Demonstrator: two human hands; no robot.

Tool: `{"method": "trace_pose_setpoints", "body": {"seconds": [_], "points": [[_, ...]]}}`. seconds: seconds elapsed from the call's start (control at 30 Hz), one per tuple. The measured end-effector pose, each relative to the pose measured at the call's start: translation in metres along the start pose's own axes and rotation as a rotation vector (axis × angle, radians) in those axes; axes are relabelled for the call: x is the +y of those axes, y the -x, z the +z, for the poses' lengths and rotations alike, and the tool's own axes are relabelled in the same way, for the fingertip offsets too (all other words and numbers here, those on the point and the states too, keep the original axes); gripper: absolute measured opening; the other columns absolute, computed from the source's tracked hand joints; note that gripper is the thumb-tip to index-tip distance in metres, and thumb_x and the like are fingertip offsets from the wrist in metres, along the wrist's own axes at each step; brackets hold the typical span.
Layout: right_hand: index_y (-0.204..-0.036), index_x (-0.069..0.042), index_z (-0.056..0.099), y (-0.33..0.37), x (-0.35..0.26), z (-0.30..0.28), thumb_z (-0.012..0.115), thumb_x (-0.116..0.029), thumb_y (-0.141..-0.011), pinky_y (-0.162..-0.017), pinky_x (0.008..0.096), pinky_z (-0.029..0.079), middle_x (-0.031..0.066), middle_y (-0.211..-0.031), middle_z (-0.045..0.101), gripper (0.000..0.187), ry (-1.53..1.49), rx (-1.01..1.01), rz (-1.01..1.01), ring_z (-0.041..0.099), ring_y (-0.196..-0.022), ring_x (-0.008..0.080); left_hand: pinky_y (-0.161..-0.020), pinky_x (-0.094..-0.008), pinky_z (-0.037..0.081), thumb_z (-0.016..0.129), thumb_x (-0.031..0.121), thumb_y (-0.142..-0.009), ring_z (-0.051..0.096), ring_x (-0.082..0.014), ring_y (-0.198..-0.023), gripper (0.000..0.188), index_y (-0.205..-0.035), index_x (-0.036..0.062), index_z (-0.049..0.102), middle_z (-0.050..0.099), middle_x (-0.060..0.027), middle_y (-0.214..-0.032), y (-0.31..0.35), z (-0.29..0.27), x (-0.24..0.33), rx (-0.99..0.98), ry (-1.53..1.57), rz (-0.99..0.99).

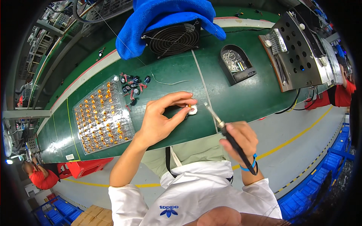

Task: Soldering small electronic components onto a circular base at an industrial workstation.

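My left hand (156, 118) is closed in a pinch on a small white round part (193, 110) with a bit of orange, low over the green bench. Its fingers hide much of that part. A soldering iron (225, 130) with a black handle and a metal shaft is gripped in my right hand (243, 139). The iron's tip points toward the white part, a short way apart from it. A thin wire (171, 82) lies curled on the bench beyond my left hand. Several small dark round components (132, 84) with red leads lie in a cluster to its left.
A clear tray (103, 116) of small orange parts lies at the left. Farther back stands a black fan (173, 39) draped with a blue cloth (166, 13). A black bin (235, 64) holds small metal pieces. At the right is a perforated metal box (298, 52). Other people work nearby.
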State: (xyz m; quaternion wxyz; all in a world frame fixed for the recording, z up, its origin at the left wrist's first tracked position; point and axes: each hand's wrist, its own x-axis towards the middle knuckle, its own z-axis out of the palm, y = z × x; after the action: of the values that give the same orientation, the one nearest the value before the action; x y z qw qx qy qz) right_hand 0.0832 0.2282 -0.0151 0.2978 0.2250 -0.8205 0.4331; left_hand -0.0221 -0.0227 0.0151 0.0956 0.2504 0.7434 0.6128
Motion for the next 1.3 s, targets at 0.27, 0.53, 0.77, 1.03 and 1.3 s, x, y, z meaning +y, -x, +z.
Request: {"method": "trace_pose_setpoints", "body": {"seconds": [0.27,0.53,0.77,1.03,1.3], "points": [[-0.137,0.002,0.062,-0.040,0.036,-0.007,0.077,0.010,-0.080,-0.078,0.0386,0.050,0.0158,-0.094,0.062,0.059,0.469,-0.011,0.073,0.059,-0.084,0.0301,-0.086,-0.0392,0.057,0.079,-0.006,-0.082,0.070,-0.0313,-0.098,0.023,-0.104,0.0004,0.075,0.074,-0.0137,-0.102,0.004,-0.002,0.004,0.041,-0.435,0.466],[-0.145,0.001,0.056,-0.032,0.018,0.010,0.065,-0.001,-0.098,-0.080,0.0355,0.053,0.0140,-0.094,0.068,0.047,-0.009,0.144,0.167,0.065,-0.085,0.0241,-0.085,-0.0331,0.060,0.074,-0.004,-0.088,0.074,-0.0201,-0.092,0.018,-0.106,-0.0024,0.073,0.076,-0.0118,-0.102,0.018,-0.109,0.041,0.309,-0.544,0.058],[-0.144,0.000,0.055,-0.031,0.027,0.028,0.065,0.000,-0.098,-0.080,0.0363,0.054,0.0154,-0.094,0.070,0.047,-0.045,0.155,0.097,0.066,-0.084,0.0252,-0.088,-0.0315,0.059,0.074,0.006,-0.092,0.075,-0.0186,-0.096,0.026,-0.116,-0.0040,0.072,0.077,-0.0133,-0.105,-0.086,-0.226,-0.016,0.470,-0.582,0.021],[-0.134,0.004,0.062,-0.040,0.022,0.026,0.073,0.006,-0.084,-0.063,0.0399,0.051,0.0139,-0.085,0.070,0.052,0.068,0.210,-0.040,0.062,-0.068,0.0289,-0.086,-0.0520,0.053,0.075,0.028,-0.087,0.066,-0.0431,-0.100,0.031,-0.101,0.0012,0.071,0.071,-0.0243,-0.100,-0.123,-0.292,-0.116,0.283,-1.249,-0.178],[-0.135,-0.001,0.062,-0.034,0.023,0.024,0.083,-0.002,-0.080,-0.062,0.0380,0.051,0.0092,-0.084,0.069,0.058,0.198,0.217,0.017,0.064,-0.068,0.0269,-0.069,-0.0320,0.054,0.077,0.004,-0.087,0.066,-0.0130,-0.071,0.013,-0.094,-0.0026,0.068,0.071,-0.0092,-0.078,-0.116,-0.292,-0.137,0.356,-0.730,-0.073]]}}
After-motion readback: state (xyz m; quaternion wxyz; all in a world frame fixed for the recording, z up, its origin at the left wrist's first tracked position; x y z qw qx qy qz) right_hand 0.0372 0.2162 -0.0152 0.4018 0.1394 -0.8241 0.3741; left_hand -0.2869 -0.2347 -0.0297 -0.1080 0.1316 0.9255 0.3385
